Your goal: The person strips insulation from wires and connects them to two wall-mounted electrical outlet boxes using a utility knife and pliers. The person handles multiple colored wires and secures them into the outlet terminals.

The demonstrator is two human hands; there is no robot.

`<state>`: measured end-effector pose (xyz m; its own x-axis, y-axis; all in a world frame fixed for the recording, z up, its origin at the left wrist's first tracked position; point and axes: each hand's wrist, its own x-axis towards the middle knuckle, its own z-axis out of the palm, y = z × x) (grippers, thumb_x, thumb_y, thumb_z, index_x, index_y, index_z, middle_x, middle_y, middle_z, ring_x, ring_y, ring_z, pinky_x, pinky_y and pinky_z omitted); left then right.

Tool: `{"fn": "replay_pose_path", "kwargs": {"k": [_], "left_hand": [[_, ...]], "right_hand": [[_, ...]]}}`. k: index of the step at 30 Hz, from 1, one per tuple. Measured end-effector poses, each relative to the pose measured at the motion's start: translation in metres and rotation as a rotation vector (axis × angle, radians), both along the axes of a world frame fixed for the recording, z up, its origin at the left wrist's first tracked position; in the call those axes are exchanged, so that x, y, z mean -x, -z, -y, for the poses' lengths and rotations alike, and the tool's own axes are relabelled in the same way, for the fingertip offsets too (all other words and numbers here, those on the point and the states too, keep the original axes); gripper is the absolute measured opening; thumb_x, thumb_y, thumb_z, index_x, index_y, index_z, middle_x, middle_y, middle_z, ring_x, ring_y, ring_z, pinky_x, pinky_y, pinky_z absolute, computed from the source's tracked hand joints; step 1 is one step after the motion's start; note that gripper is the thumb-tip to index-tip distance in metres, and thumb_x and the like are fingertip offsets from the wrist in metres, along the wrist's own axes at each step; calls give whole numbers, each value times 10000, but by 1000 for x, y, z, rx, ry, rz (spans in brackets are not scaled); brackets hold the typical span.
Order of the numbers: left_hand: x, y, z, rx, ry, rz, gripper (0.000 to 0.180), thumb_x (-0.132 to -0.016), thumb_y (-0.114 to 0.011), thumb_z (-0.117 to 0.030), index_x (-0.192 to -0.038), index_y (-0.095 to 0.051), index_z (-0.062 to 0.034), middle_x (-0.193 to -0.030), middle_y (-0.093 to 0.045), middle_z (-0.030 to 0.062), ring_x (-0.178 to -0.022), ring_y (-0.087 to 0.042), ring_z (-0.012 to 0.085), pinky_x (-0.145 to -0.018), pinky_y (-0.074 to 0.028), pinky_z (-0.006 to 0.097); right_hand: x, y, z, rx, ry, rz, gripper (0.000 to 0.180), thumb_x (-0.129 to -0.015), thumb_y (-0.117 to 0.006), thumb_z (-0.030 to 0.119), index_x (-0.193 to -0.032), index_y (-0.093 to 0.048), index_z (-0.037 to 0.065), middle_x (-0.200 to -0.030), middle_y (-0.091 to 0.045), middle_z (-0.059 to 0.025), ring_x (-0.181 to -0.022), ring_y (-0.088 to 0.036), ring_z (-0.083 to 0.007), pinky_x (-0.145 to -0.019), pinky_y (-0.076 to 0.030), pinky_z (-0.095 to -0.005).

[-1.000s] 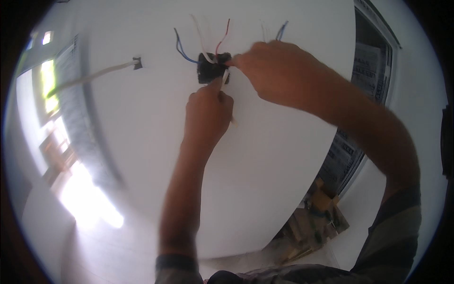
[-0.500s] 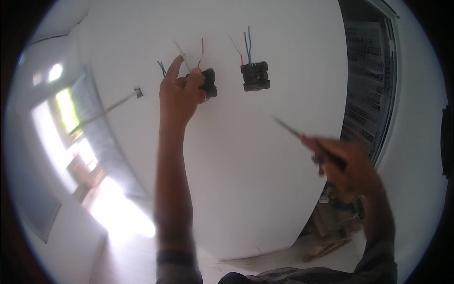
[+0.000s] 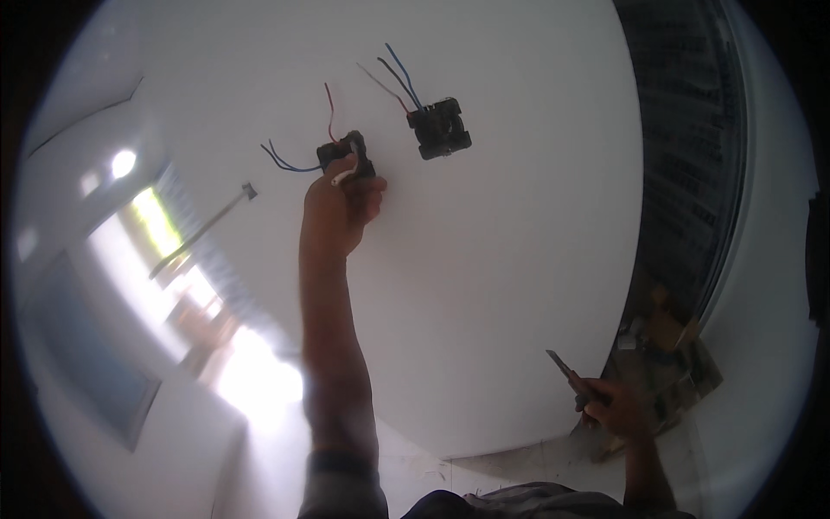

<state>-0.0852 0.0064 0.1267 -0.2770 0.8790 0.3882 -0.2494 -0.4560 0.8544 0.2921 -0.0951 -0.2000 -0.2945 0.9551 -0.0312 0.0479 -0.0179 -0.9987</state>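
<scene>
The left hand [image 3: 339,208] is gripping a black wall box [image 3: 347,161] against the white wall [image 3: 519,259], wires [image 3: 285,160] trailing beside its fingers. The right hand [image 3: 616,408], well below, is closing around a slim tool [image 3: 566,370].

Two bare forearms rise from the lower edge of the frame, each ending in an uncovered hand, the left hand [image 3: 340,208] and the right hand [image 3: 619,408]. The left arm is long and slender and wears a dark band or rolled cuff near the elbow, above a grey sleeve. Folds of a grey, faintly striped shirt show at the bottom, by the right arm.
</scene>
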Motion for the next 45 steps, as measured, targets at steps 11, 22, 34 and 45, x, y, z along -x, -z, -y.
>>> {"fn": "replay_pose_path", "kwargs": {"k": [11,22,34,45], "left_hand": [[17,7,-26,-266,326,336,35,-987,-485,-21,-965,-485,6,-815,-565,43,-595,-463,71,-430,-391,176],[23,28,7,-360,-308,-228,294,-1015,-623,-106,-1258,-636,59,-914,-706,118,-708,-642,131,-621,-551,256],[47,42,15,-782,-548,-567,266,-1018,-656,-100,-1217,-701,71,-967,-756,141,-863,-738,179,-807,-614,309],[57,35,12,-866,-631,-581,199,-990,-667,-45,-1148,-720,62,-998,-750,113,-901,-708,157,-823,-567,283]], "right_hand": [[5,9,3,15,12,-68,551,-833,-536,-72,-1380,-591,-30,-943,-688,-115,-736,-687,-183,-641,-568,-322],[59,-22,-17,-152,75,-375,323,-901,-553,-8,-1224,-540,-13,-785,-587,-53,-615,-581,-128,-590,-503,-311],[165,-195,-70,-774,80,-177,87,-934,-696,129,-889,-675,57,-664,-562,42,-584,-493,-41,-543,-407,-257],[287,-305,-118,-1580,219,-223,140,-821,-732,63,-959,-710,47,-856,-640,-90,-788,-645,-263,-669,-537,-382]]}}
